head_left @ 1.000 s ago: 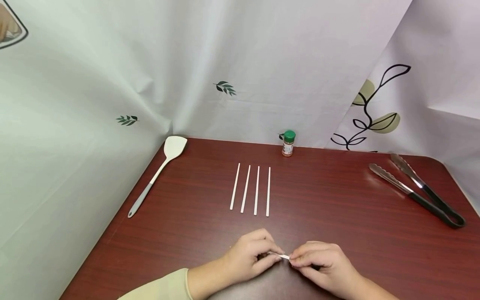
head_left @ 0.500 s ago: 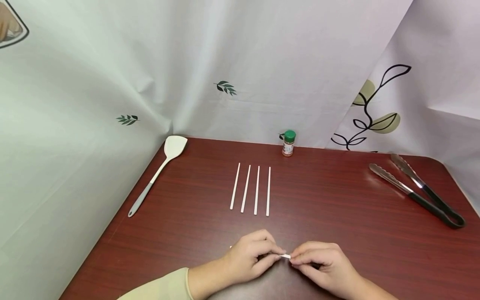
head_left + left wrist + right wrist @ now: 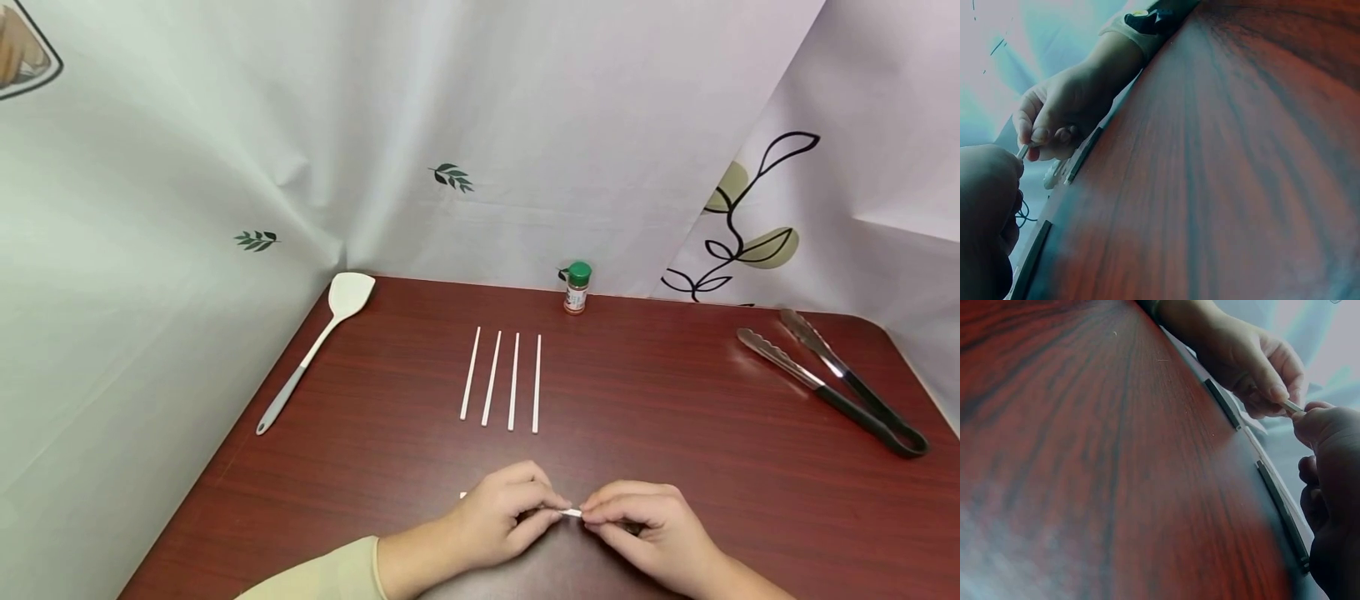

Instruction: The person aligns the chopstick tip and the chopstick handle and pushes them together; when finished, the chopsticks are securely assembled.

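Observation:
Over the front of the table, my left hand [image 3: 510,512] and right hand [image 3: 651,527] face each other, thumb and fingertips pinching a thin white stick [image 3: 572,513] from either side. Only a short length of it shows between the fingertips; the wrist views show the same pinch, with the stick [image 3: 1023,150] raised off the tabletop. Behind the left hand, one pale tip [image 3: 462,495] peeks out. Two sticks lie on the table under the hands in the right wrist view, a farther stick [image 3: 1222,404] and a nearer stick [image 3: 1282,515], both dark in shadow.
Several white sticks [image 3: 513,382] lie in a row mid-table, pointing away. A green-capped spice jar [image 3: 576,287] stands at the back edge. A spatula [image 3: 315,343] lies along the left edge, and metal tongs [image 3: 840,383] lie spread at the right. Curtains enclose the back and sides.
Both hands stay almost in place, keeping their pinch on the stick. Slightly more of the pale tip behind the left hand shows now.

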